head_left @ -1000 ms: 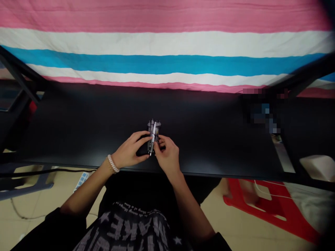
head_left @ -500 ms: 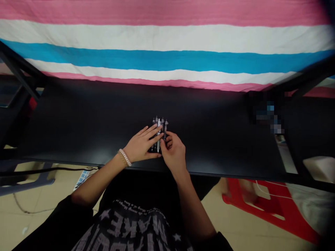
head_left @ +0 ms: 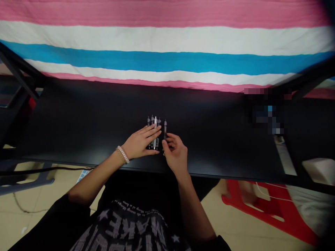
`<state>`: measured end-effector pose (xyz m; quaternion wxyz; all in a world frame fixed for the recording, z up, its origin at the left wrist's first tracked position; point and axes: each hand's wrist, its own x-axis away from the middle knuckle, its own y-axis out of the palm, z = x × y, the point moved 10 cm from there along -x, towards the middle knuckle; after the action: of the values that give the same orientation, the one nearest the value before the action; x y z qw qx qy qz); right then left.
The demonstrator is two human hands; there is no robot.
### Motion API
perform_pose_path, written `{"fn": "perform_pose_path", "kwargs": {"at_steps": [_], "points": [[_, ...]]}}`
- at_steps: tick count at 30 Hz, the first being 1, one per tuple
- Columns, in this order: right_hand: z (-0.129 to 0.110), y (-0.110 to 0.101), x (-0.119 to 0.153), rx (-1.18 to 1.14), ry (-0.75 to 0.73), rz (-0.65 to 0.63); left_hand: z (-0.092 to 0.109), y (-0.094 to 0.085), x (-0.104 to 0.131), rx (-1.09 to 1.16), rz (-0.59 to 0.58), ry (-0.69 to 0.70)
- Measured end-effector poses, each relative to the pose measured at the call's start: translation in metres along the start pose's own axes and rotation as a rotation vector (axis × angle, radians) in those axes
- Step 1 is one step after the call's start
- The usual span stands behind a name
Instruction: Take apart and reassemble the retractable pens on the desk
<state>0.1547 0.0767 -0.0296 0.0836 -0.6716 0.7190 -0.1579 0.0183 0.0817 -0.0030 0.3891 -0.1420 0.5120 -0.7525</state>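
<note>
The dark pen (head_left: 165, 128) is now a little apart from the other pens (head_left: 155, 120); in the earlier frame it was closer to them. The right hand (head_left: 176, 153) pinches it between thumb and fingers. The left hand (head_left: 137, 143) lies flat over the other pens, its fingers slightly spread, on the black counter (head_left: 104, 118). On the shirt (head_left: 142, 226) one can read "MAKE". Beyond the counter is a striped cloth (head_left: 167, 38); at the right, a red stool (head_left: 293, 219).

From my remote view I see a home-like room: striped cloth (head_left: 167, 62), black tabletop (head_left: 214, 129), 1 red plastic stool (head_left: 294, 218), tiled floor (head_left: 39, 225).
</note>
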Motion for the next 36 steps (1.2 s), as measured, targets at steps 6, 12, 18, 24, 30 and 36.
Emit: {"fn": "perform_pose_path", "kwargs": {"at_steps": [6,12,18,24,30,36], "points": [[0.008,-0.007,0.013,-0.159,0.1,0.0,0.004,-0.002,0.001,0.015,0.037,0.018],[-0.002,-0.007,0.022,-0.144,0.057,0.02,0.005,-0.004,0.004,0.098,0.047,0.016],[-0.032,0.007,0.031,-0.221,-0.135,-0.114,-0.015,-0.032,0.027,0.994,0.559,-0.446],[-0.04,0.02,0.036,-0.369,-0.09,-0.176,-0.015,-0.018,0.036,1.528,0.736,-0.685],[-0.017,0.04,0.049,-0.531,0.148,-0.274,-0.029,-0.017,0.054,1.458,0.933,-0.807],[-0.02,0.02,0.051,-0.295,-0.112,-0.019,-0.025,-0.007,0.06,1.467,1.122,-0.872]]}}
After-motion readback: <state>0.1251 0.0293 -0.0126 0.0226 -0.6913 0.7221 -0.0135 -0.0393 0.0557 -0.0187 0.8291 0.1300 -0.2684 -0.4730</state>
